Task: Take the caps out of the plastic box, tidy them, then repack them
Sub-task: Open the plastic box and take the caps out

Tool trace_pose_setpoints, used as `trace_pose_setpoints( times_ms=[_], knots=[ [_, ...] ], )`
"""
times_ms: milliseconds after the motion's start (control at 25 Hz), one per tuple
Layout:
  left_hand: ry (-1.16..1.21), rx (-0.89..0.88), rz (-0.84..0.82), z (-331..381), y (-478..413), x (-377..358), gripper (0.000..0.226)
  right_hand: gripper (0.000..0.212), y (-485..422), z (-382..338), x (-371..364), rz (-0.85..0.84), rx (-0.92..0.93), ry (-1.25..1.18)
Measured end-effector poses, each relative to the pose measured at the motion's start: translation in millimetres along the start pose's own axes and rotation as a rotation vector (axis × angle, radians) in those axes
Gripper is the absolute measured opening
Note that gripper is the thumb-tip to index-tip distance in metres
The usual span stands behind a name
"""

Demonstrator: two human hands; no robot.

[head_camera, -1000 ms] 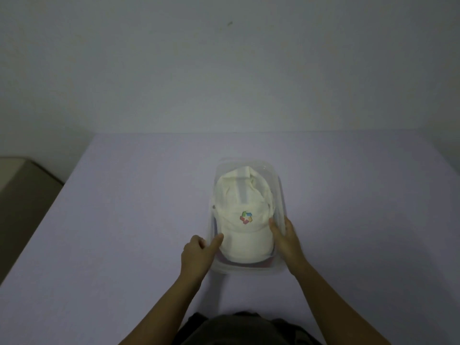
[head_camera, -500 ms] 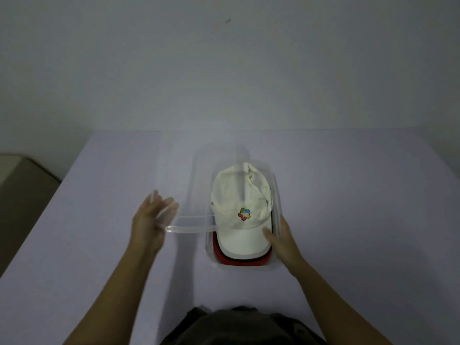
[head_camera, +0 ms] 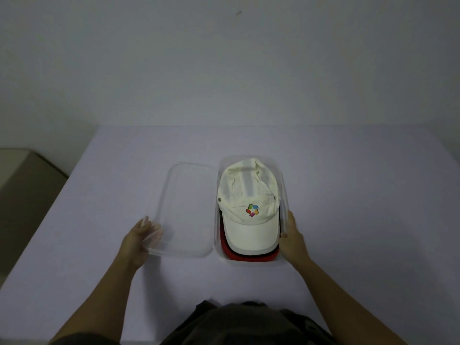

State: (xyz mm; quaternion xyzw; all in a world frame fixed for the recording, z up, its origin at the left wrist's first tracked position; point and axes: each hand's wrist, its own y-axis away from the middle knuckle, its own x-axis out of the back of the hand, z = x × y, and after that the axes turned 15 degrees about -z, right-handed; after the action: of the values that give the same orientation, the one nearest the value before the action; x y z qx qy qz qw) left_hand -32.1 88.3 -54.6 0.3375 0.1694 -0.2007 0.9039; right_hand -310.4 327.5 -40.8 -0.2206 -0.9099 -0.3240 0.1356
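Note:
A clear plastic box stands on the table ahead of me, uncovered. A white cap with a coloured logo lies on top inside it, brim toward me. Beneath it a red cap brim and a dark edge show. The clear lid lies flat on the table just left of the box. My left hand holds the lid's near left corner. My right hand grips the box's right wall near the front corner.
The pale lilac table reaches to a plain wall behind. Off the table's left edge stands a beige piece of furniture. My dark clothing shows at the bottom.
The lid came off the box in my left hand, swung left and now lies flat on the table beside it. My right hand stayed on the box's right side.

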Motion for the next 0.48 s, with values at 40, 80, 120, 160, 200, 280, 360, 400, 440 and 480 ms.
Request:
trace_pose_setpoints(
  times_ms=[40,80,120,160,200,280,360,400,440,480],
  knots=[
    [-0.009,0.015,0.003,-5,-1,1,0.017,0.069,0,0,0,0.000,0.005,0.004],
    [-0.037,0.019,0.008,-9,-2,2,0.017,0.069,0,0,0,0.002,0.014,0.011],
    [-0.107,0.018,0.036,-11,-4,5,0.020,0.069,1,0,-1,0.006,0.023,0.013],
    [-0.209,0.023,0.057,-13,-6,9,0.026,0.069,1,0,-2,0.011,0.027,0.007],
    [-0.327,0.025,0.085,-15,-7,11,0.034,0.069,1,0,-3,0.015,0.030,-0.001],
    [-0.583,0.014,0.145,-20,-3,10,0.039,0.070,1,-1,-3,0.012,0.036,-0.012],
    [-0.850,-0.049,0.193,-27,2,8,0.036,0.070,1,-1,-3,0.004,0.041,-0.013],
    [-0.968,-0.087,0.200,-31,2,8,0.038,0.070,1,0,-3,0.003,0.038,-0.012],
    [-1.066,-0.102,0.220,-35,1,9,0.043,0.070,1,1,-3,0.004,0.034,-0.003],
    [-1.140,-0.091,0.250,-38,-2,9,0.049,0.070,1,2,-3,0.006,0.030,0.010]
  ],
)
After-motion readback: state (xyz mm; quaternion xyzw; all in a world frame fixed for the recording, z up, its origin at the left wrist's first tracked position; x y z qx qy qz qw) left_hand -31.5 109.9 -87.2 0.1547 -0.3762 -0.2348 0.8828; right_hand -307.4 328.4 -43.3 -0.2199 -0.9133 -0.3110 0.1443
